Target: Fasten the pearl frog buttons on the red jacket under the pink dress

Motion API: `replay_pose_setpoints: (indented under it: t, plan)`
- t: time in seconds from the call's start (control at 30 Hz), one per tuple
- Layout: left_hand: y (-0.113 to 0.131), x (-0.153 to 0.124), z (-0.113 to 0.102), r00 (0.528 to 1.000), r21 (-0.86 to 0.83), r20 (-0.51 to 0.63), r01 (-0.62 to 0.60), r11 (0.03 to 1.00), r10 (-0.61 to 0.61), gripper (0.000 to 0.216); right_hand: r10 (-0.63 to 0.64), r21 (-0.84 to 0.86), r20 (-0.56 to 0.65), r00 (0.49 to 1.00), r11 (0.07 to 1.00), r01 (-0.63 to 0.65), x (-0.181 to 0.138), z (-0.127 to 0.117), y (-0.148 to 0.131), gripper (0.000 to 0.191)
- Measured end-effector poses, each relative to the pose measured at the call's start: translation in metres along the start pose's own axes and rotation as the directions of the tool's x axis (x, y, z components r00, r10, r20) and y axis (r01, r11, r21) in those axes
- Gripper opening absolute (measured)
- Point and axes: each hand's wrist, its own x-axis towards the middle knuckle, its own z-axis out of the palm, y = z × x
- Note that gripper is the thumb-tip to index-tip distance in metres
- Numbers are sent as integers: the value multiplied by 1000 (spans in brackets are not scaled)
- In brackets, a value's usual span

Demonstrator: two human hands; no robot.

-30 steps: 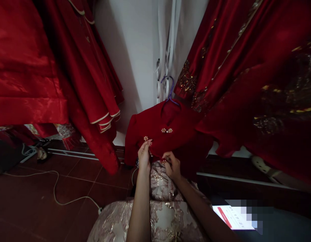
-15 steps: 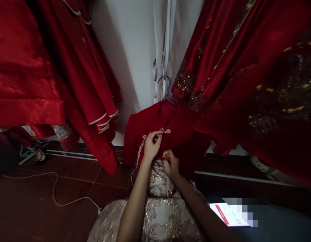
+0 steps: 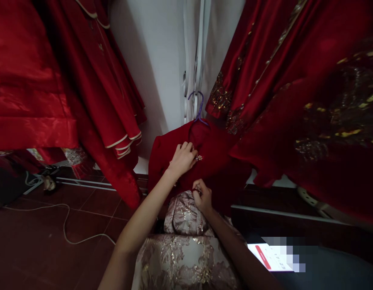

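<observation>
A dark red jacket (image 3: 216,171) hangs on a purple hanger (image 3: 200,108) in front of me. On its chest sits a small beaded clasp (image 3: 199,158), partly covered by my left hand (image 3: 183,158). The fingers of that hand are curled down at the clasp, with its back facing me. Lower on the jacket front, my right hand (image 3: 202,196) is closed in a pinch on the red cloth near its edge. What lies under the right fingertips is hidden. A pale fabric with gold flower patterns (image 3: 189,253) lies below both hands.
Red garments (image 3: 114,100) hang on the left, and sequinned red garments (image 3: 265,80) on the right. White metal bars (image 3: 198,48) rise behind the hanger. A cord (image 3: 65,225) runs over the tiled floor. A lit phone screen (image 3: 269,257) is at lower right.
My left hand has moved slightly up and turned over the clasp, covering its left part. The left forearm has swung outward to the left. My right hand has stayed nearly in place.
</observation>
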Motion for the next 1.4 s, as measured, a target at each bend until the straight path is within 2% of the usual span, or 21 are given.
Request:
replay_pose_setpoints:
  t: [0.27, 0.5, 0.6, 0.7, 0.77, 0.8, 0.83, 0.9, 0.97, 1.0, 1.03, 1.1, 1.17, 1.27, 1.33, 1.4]
  plan:
    - [-8, 6, -7, 992, -173, -13, -129, 977, 128, 10, 9, 7, 8, 1000, 1000, -10, 1, -1, -2, 10]
    - [-12, 10, -3, 983, -190, -42, -181, 965, 176, 11, 6, 20, 10, 1000, 1000, -7, -2, 1, -1, 11]
    - [-11, 8, -3, 981, -214, -85, -189, 959, 174, 14, 0, 3, -43, 999, 1000, 0, 0, -3, -7, 8]
    - [-10, 2, -5, 986, -143, -102, -147, 979, 133, 14, -7, -18, -226, 974, 1000, 3, 23, -13, -24, 2]
    - [-10, -1, -5, 990, -40, -109, -90, 995, 85, 16, 13, 33, -353, 935, 999, -1, 50, -19, -39, 9]
    - [-10, -3, -4, 992, 12, -118, -43, 999, 44, 17, 30, 109, -358, 933, 994, 10, 66, -21, -46, 16]
    - [-10, -4, -2, 991, 57, -131, 17, 998, -9, 18, 58, 215, -310, 949, 977, 10, 82, -22, -52, 23]
    - [-10, -4, 1, 974, 113, -174, 168, 979, -147, 24, 145, 361, -95, 985, 927, -101, 111, -20, -61, 37]
    - [-10, -2, 4, 930, 131, -232, 319, 939, -284, 36, 306, 252, -8, 952, 922, -294, 131, -17, -65, 57]
    - [-10, -1, 4, 903, 132, -261, 384, 914, -342, 42, 376, 133, -35, 926, 920, -369, 138, -17, -65, 69]
    - [-10, 0, 4, 874, 130, -287, 442, 887, -393, 47, 418, -8, -102, 903, 907, -421, 143, -19, -65, 81]
    - [-14, 2, 1, 820, 121, -328, 530, 839, -470, 53, 400, -269, -259, 879, 844, -464, 148, -27, -60, 96]
    - [-23, 2, -3, 781, 93, -350, 578, 811, -517, 56, 348, -442, -338, 874, 761, -474, 151, -43, -54, 97]
    - [-47, 0, -8, 742, -6, -336, 615, 789, -580, 58, 367, -588, -312, 876, 650, -481, 158, -74, -42, 89]
    - [-68, -2, -11, 721, -101, -260, 641, 761, -642, 52, 413, -668, -253, 875, 580, -467, 164, -95, -33, 87]
    - [-88, -6, -15, 706, -179, -133, 673, 717, -696, 39, 452, -745, -169, 876, 524, -414, 171, -116, -25, 88]
